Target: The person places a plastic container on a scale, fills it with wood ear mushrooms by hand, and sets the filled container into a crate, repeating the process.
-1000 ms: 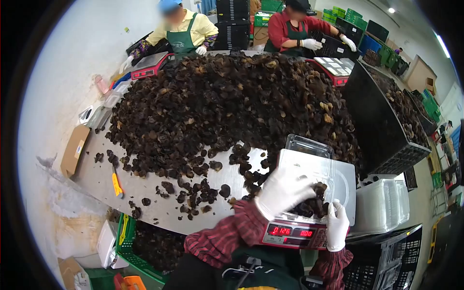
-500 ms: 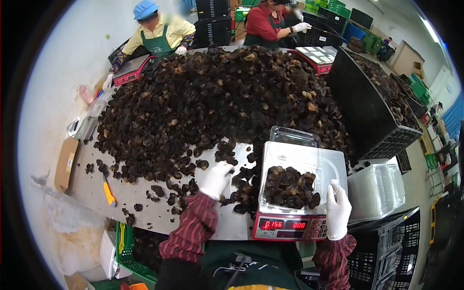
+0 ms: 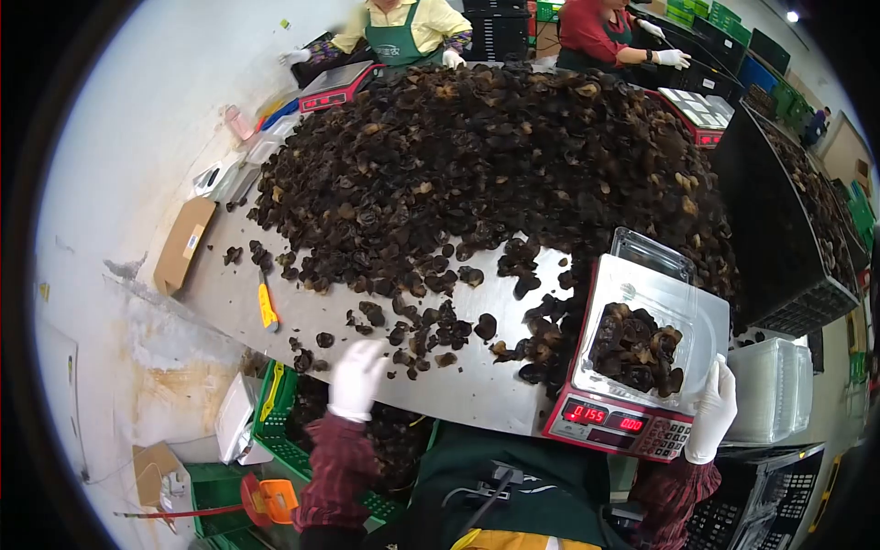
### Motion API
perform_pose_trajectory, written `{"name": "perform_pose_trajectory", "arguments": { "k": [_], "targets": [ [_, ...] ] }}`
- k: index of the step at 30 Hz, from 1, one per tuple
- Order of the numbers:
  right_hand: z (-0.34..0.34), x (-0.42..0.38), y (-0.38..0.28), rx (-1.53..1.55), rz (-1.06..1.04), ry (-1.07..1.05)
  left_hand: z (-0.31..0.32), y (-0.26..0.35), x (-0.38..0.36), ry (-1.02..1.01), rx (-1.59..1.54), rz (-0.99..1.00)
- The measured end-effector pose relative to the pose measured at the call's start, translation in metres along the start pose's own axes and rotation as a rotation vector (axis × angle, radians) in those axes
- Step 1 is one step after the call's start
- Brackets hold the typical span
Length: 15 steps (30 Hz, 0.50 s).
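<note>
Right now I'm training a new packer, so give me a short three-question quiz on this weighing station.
1. True or false: the clear tray on the scale already holds mushrooms.
2. Which gloved hand rests at the tray's near right corner?
A. left hand
B. right hand
3. Fill in: the yellow utility knife lies on the steel table, to the ___ of the big mushroom pile.

Key: 1 true; 2 B; 3 left.
</note>
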State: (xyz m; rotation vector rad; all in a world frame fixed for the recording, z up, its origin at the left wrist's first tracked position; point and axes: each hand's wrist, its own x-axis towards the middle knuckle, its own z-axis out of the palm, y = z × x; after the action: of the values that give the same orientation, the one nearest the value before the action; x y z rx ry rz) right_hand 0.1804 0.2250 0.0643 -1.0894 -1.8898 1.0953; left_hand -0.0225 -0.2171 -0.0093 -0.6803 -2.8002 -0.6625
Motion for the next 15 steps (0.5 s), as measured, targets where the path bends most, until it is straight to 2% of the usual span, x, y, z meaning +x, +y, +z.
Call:
{"name": "perform_pose_trajectory", "arguments": {
  "k": [2, 3, 4, 6, 9, 10, 12, 14, 15],
  "targets": [
    [0.000, -0.004, 0.000, 0.033, 0.030, 0.010, 0.030, 0.037, 0.004, -0.007, 0.028, 0.145],
    [-0.002, -0.005, 0.003, 0.028, 0.002, 0.011, 0.050, 0.048, 0.005, -0.020, -0.010, 0.099],
    [-0.003, -0.007, 0.004, 0.029, 0.000, 0.012, 0.065, 0.057, 0.008, 0.019, 0.013, 0.192],
    [-0.007, -0.009, 0.004, 0.033, 0.126, 0.016, 0.094, 0.056, 0.007, -0.064, -0.021, 0.230],
    [-0.013, -0.007, 0.015, 0.033, 0.113, 0.036, 0.097, 0.065, 0.019, 0.007, -0.143, 0.188],
    [-0.012, -0.007, 0.017, 0.030, 0.110, 0.039, 0.096, 0.063, 0.029, 0.115, -0.170, 0.215],
    [-0.009, -0.008, 0.021, 0.047, 0.031, 0.088, 0.087, 0.062, 0.049, 0.167, -0.145, 0.121],
    [-0.008, -0.010, 0.017, 0.014, -0.021, 0.074, 0.089, 0.053, 0.068, 0.128, -0.055, 0.067],
    [-0.008, -0.012, 0.009, 0.009, 0.036, 0.030, 0.092, 0.047, 0.075, 0.072, -0.049, 0.094]
  ]
}}
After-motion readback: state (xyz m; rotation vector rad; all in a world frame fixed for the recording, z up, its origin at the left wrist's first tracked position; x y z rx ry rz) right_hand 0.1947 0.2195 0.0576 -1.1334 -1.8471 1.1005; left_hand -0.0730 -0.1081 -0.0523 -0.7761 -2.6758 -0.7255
